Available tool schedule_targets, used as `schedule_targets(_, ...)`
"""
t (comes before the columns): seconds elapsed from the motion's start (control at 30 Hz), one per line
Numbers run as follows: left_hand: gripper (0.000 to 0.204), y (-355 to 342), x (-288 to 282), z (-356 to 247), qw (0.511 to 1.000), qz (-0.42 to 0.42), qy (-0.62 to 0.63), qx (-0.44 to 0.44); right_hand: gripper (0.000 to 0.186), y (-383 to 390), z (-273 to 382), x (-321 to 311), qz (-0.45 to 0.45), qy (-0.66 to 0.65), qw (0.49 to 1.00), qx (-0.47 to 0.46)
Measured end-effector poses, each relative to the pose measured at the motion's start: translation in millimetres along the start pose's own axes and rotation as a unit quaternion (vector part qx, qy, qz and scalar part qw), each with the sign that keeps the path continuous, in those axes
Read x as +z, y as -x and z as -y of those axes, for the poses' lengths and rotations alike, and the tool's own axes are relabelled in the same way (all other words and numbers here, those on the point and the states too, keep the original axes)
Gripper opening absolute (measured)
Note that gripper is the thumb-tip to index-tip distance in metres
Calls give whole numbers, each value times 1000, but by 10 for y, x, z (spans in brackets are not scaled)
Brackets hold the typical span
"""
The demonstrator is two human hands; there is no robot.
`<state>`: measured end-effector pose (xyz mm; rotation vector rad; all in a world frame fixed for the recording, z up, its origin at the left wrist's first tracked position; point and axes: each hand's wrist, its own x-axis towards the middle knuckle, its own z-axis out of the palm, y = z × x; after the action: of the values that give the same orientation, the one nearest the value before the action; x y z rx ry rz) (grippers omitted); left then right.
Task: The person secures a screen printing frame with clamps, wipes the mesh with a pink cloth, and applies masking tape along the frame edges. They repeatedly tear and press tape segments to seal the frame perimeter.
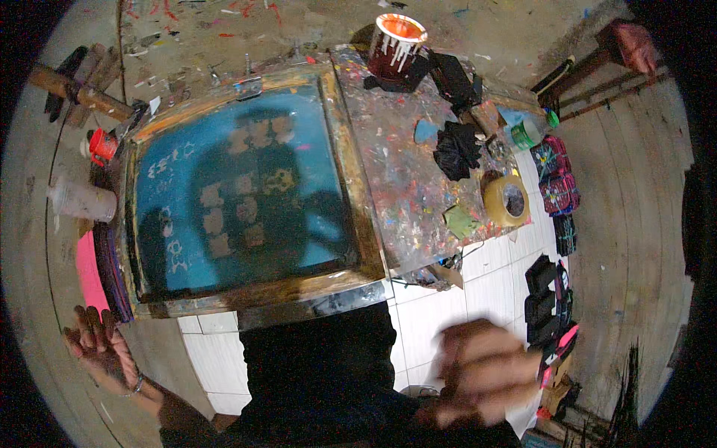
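Note:
A wood-framed printing screen (340, 168) with blue mesh lies in front of me, my shadow across its pale printed shapes. My left hand (104, 355) is raised at the lower left with its fingers apart and nothing in them. It is nearest a stack of bright pink and dark fabric pieces (91, 272) beside the frame's left edge. Over the white tiles at the lower right, my right hand (485, 366) is smeared by motion. Whether it holds anything is hidden by the blur. It is close to several folded black pieces (541, 317) along the right.
A dripping tub of orange paint (396, 48) stands at the back of the paint-spattered table (396, 201). Black crumpled cloth (455, 149), a roll of tape (506, 200) and a plastic bottle (526, 134) are on the right. A translucent cup (82, 199) and a small red container (102, 145) sit left.

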<state>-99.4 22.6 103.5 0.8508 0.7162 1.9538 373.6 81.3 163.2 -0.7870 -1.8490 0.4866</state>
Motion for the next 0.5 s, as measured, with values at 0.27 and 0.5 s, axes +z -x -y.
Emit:
schedule_targets(0.27, 44, -172, 192, -97, 978, 83, 111, -159, 20, -66, -43, 429, -11, -173, 984, -32)
schedule_targets(0.5, 41, -255, -269, -138, 964, 80, 152, -203, 10, -138, -228, 618, -28, -213, 977, 1)
